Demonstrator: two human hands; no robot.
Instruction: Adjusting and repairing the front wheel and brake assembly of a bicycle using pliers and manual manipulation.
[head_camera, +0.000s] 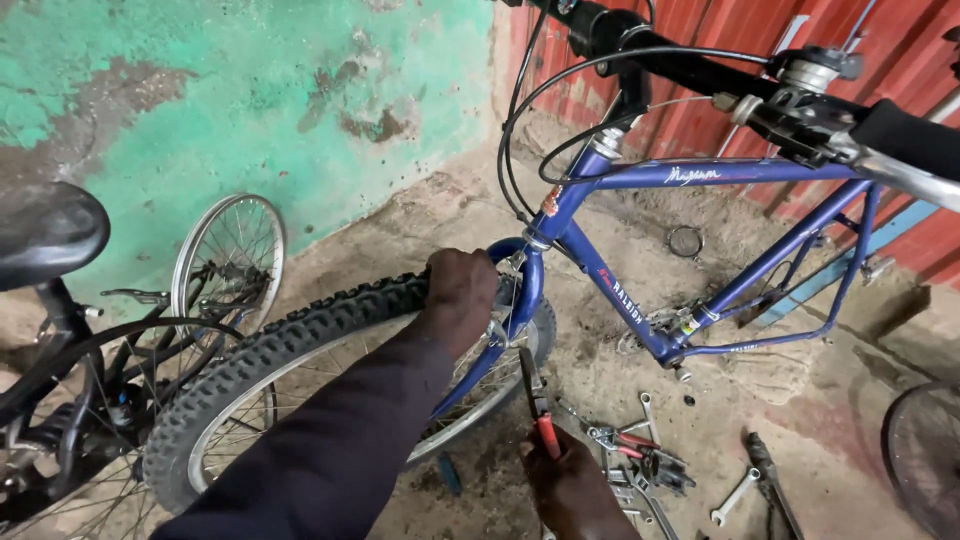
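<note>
At the left edge of the dirt floor we see a black saddle and a bare spoked wheel leaning by the green wall. Our left hand closes over the knobby front tyre just beside the blue fork of the blue bicycle frame. Lower, our right hand grips red-handled pliers pointing up toward the fork. Right of it, spanners lie scattered on the floor.

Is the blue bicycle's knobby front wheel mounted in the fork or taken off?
Mounted: the knobby front wheel sits between the blue fork legs, left hand gripping the tyre, right hand holding red-handled pliers.
</note>
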